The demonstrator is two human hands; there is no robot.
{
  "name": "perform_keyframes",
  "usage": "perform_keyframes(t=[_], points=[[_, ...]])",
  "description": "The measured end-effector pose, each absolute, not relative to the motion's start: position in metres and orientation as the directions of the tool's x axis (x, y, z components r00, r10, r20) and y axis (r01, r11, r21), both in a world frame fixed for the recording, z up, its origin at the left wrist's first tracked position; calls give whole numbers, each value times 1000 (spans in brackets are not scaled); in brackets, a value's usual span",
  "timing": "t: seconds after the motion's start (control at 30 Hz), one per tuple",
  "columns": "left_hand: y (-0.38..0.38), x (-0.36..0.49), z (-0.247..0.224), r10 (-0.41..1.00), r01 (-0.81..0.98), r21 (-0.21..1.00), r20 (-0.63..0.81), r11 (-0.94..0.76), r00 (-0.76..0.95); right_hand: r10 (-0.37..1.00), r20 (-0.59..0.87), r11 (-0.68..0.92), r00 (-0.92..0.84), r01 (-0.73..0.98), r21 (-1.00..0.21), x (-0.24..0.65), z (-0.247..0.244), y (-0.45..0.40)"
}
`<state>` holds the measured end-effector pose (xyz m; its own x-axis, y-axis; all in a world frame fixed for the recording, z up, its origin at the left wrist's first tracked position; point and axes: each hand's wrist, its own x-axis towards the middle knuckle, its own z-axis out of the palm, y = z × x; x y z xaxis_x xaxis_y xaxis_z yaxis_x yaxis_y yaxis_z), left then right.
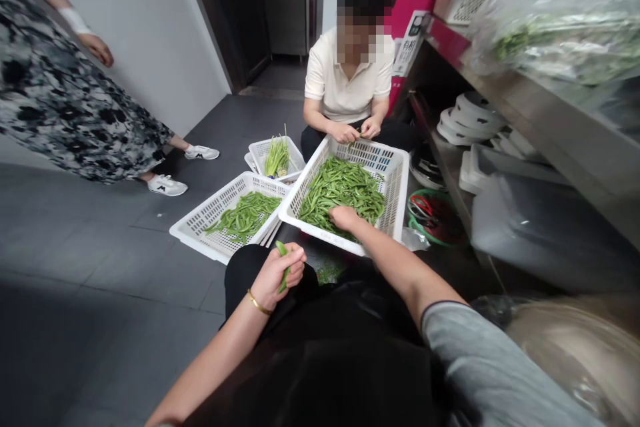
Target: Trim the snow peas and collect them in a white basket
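Observation:
My left hand (279, 273) is closed around a few green bean pods (283, 257), which stick out above and below the fingers, over my left knee. My right hand (344, 217) reaches into the near side of a large white slotted plastic basket (403, 200). Its curled fingers touch a heap of green bean pods (345, 180); whatever lies between the fingertips is hidden. To the left, a lower white basket (193, 240) holds a smaller pile of pods (245, 213).
Opposite me sits a person (350, 73) working on a pod with both hands. Another person's skirt (70, 100) and white shoes (170, 185) are at left. Behind the baskets, a small basket (257, 148) holds long green stems (277, 157). A metal shelf (530, 117) borders the right.

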<state>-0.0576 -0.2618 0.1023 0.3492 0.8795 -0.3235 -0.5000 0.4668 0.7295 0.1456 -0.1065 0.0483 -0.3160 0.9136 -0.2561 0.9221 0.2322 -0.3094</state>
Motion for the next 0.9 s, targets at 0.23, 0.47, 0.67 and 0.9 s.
perform_keyframes(t=[0.23, 0.47, 0.67, 0.9], points=[[-273, -77, 104, 901, -458, 776, -377, 434, 214, 959, -141, 142, -246, 847, -513, 170, 82, -95], [-256, -36, 98, 943, -479, 815, -314, 326, 109, 988, -25, -31, -149, -39, -999, 147, 103, -184], [-259, -52, 109, 979, -534, 830, -204, 159, -27, 787, -102, -264, -609, -183, -947, 129, 110, -244], [-278, -73, 117, 967, -523, 826, -97, 211, 235, 827, 126, 214, -548, 100, -972, 112, 146, -224]])
